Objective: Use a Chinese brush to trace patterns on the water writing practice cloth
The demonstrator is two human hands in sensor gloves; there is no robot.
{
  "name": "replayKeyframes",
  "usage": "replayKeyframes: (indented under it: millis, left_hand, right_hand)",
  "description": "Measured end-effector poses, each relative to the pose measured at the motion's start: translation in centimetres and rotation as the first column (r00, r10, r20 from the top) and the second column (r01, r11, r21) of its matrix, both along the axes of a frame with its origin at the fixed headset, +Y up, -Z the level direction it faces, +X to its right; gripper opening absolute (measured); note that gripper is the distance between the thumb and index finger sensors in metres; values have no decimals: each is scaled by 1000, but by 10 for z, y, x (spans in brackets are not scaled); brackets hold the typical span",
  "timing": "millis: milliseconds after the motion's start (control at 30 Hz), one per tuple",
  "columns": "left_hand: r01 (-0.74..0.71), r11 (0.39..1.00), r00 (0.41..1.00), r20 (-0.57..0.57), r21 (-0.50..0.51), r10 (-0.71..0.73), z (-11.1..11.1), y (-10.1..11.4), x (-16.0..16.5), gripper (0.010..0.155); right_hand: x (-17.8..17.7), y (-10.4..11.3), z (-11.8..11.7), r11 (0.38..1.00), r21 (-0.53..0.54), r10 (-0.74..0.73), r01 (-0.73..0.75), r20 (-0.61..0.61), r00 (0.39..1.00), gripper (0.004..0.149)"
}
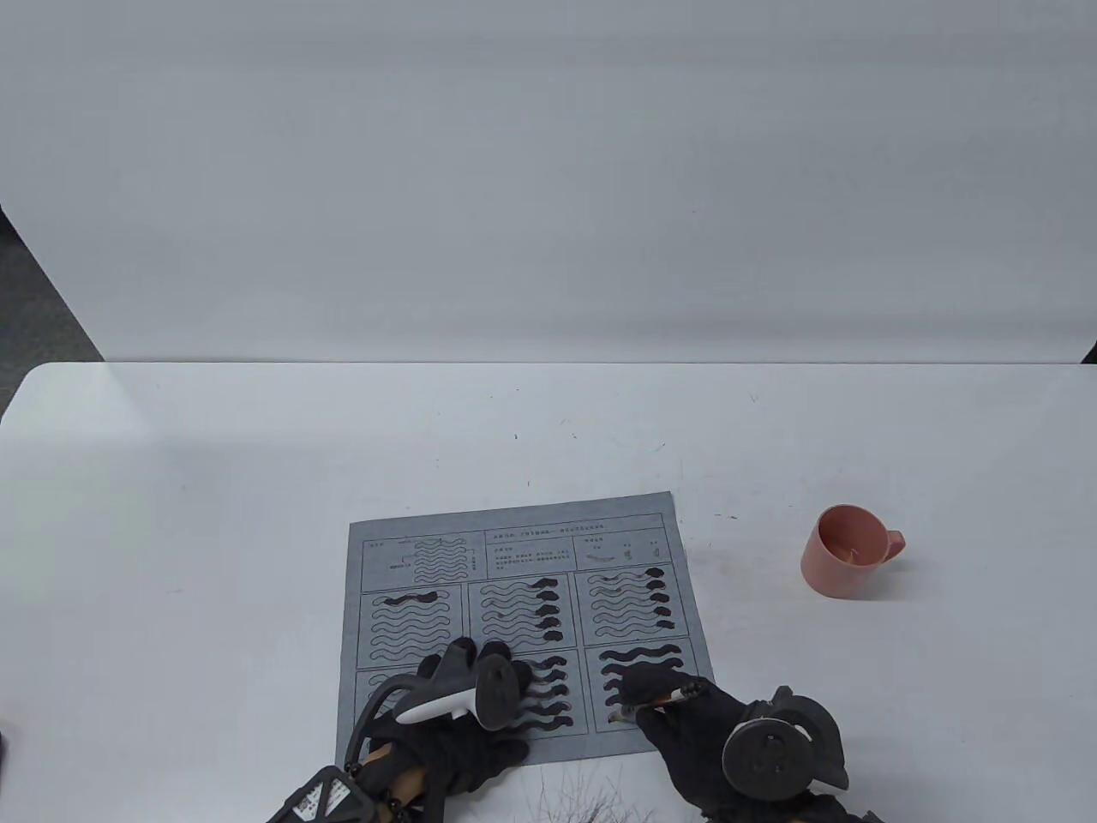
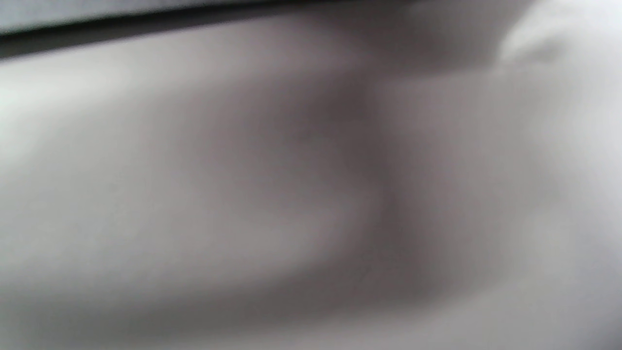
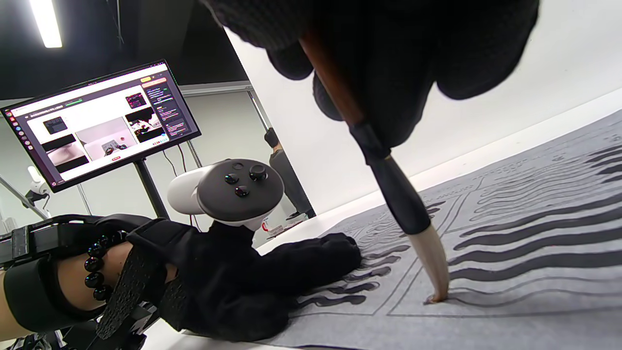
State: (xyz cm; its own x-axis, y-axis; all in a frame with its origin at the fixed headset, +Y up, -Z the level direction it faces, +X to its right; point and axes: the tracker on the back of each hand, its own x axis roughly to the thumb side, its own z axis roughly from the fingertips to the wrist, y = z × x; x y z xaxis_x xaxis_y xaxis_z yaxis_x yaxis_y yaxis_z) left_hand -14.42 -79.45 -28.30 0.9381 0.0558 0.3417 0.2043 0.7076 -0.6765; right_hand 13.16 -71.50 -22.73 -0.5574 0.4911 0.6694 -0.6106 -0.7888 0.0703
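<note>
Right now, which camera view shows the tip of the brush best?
The right wrist view: the brush fills it, and its pale tip touches the cloth at the start of a wavy line. In the table view, the right hand hides the tip. The left wrist view is only blur.

A pink cup with a small handle on its right side is seen standing upright on the white tabletop, which is marked by a few small dark specks. In the right wrist view, a monitor showing a lit screen is seen mounted on a stand.
</note>
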Motion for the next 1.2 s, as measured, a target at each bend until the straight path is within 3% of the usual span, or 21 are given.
replayKeyframes:
  millis: [1200]
  left_hand:
    - [0,1000,1000,0,0,0,0,0,0,85]
  right_hand:
    - [5,1,-3,1000,2,28,-28,65,997,41]
